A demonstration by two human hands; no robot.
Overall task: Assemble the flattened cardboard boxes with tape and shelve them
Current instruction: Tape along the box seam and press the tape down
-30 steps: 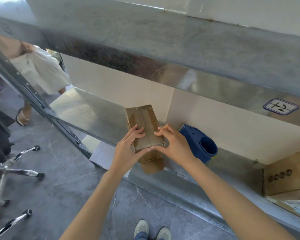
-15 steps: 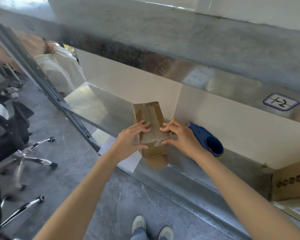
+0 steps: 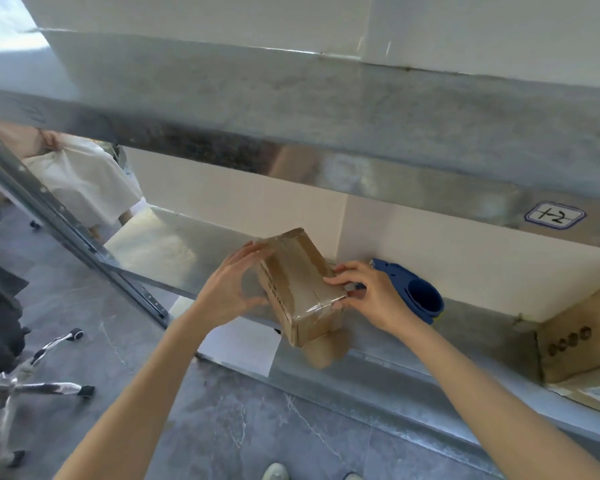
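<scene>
Metal shelf (image 3: 174,251) over a grey floor (image 3: 222,420)
Tilted box (image 3: 298,282) held by left hand (image 3: 227,289) and right hand (image 3: 374,296), fingers curled round it.

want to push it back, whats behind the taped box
Behind the box: bare shelf, then wall; blue tape dispenser to its right. The box covers the shelf nearest it.
</scene>
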